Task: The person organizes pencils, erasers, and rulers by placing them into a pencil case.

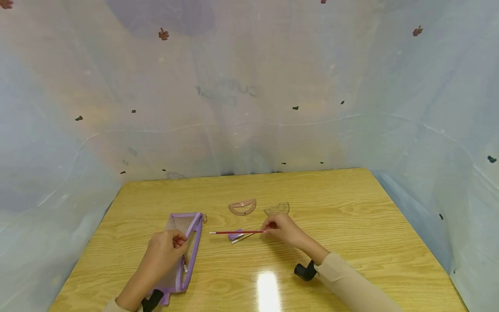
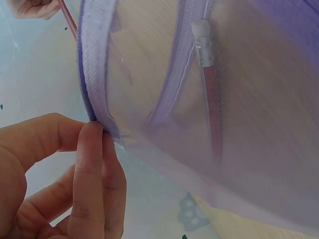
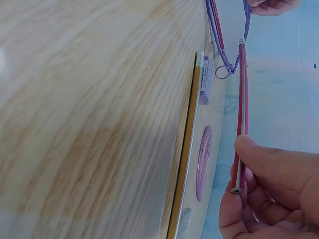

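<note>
My left hand (image 1: 166, 249) pinches the zippered edge of a purple mesh pencil case (image 1: 192, 260), holding its mouth apart. Inside the case lies a red pencil (image 2: 212, 99) with a white eraser end, seen through the mesh in the left wrist view. My right hand (image 1: 283, 227) pinches another red pencil (image 1: 238, 232) near its unsharpened end. That pencil's eraser end points left toward the case, above the table. Below it lie a yellow pencil (image 3: 188, 134) and a small purple-sleeved eraser (image 3: 205, 84), partly overlapped by the held pencil in the head view.
A pinkish protractor (image 1: 242, 208) and a clear protractor (image 1: 277, 209) lie on the wooden table (image 1: 331, 199) beyond the right hand. A ring zipper pull (image 1: 205, 218) sits at the case's far corner. A pale printed curtain (image 1: 249, 86) hangs around the table.
</note>
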Motion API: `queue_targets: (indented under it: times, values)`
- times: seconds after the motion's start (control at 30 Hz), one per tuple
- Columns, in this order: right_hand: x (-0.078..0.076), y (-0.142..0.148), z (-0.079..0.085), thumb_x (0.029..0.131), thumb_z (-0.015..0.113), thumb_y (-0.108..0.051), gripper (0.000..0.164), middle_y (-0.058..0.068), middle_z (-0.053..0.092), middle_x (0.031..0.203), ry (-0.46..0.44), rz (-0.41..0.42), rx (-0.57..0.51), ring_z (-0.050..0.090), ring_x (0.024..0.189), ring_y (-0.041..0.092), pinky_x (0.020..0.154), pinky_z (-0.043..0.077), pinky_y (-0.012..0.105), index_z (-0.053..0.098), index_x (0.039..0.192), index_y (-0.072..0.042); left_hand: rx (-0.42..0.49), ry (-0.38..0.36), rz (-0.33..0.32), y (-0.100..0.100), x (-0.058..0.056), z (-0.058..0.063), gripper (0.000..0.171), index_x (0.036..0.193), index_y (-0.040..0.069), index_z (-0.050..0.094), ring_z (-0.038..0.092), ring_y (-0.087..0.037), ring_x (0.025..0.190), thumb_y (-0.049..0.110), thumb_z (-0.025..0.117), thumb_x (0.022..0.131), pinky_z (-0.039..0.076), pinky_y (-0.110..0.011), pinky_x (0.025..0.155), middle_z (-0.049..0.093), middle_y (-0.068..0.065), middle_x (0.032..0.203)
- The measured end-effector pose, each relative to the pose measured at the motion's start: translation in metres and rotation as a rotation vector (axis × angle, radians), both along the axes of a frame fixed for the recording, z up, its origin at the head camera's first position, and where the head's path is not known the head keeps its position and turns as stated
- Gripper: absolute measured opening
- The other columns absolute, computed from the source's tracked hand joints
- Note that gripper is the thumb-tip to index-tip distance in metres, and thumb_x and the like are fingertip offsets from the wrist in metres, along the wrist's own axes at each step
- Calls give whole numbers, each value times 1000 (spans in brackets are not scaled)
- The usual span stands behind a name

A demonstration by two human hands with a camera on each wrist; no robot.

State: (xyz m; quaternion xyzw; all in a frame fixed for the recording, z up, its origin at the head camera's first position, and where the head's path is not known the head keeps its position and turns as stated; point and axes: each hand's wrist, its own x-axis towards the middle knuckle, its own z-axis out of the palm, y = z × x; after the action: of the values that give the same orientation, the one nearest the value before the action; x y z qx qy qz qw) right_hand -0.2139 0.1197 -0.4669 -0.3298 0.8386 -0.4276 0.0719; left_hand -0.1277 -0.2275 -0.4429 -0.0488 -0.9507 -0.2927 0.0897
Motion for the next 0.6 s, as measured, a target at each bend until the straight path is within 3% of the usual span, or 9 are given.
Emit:
queue_targets:
  times: [0.6]
  values:
    - [-1, -26, 1, 88, 71, 2, 4, 2, 62, 82, 25, 0, 16, 53, 71, 7, 63, 48, 23, 73, 91, 3, 9, -15, 15, 2, 2, -1, 8, 77, 4, 71, 58, -7, 61, -3, 72, 80, 50, -18, 54, 63, 2, 68]
